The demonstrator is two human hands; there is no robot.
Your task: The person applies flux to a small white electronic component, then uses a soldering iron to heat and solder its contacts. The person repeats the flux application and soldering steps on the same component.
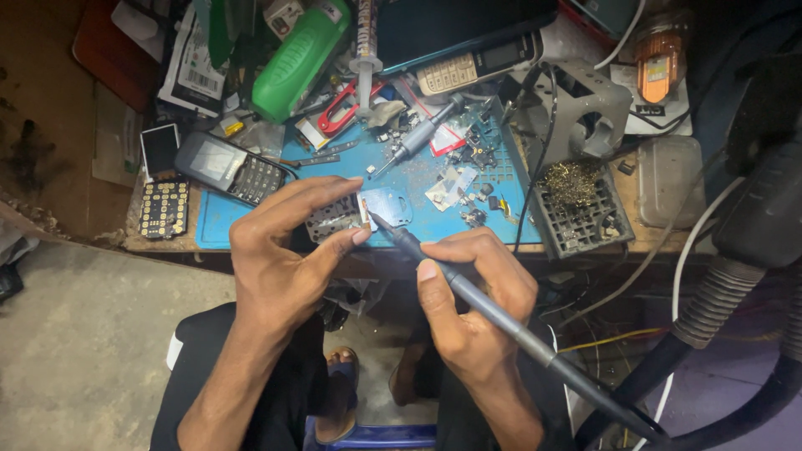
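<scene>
The left hand (280,250) pinches a small flat phone circuit board (338,217) between thumb and fingertips, holding it just above the near edge of the blue rubber work mat (418,179) on the cluttered wooden desk (660,238). The right hand (472,305) is closed in a pen grip around a slim grey soldering iron (468,292), whose tip touches the board's right end beside a thin silver metal shield plate (388,205).

At the back left a white paper label with a black barcode (194,71) lies tilted under a green plastic bottle (299,58). A black keypad phone (230,167) rests at the mat's left edge, and a loose black keypad sheet with gold dots (164,209) lies beside it near the desk's front-left corner. A black grid stand holding brass wool (576,200) sits right of the mat. Small parts crowd the mat's far half; its near strip is barer. Below the desk edge is grey floor (83,334).
</scene>
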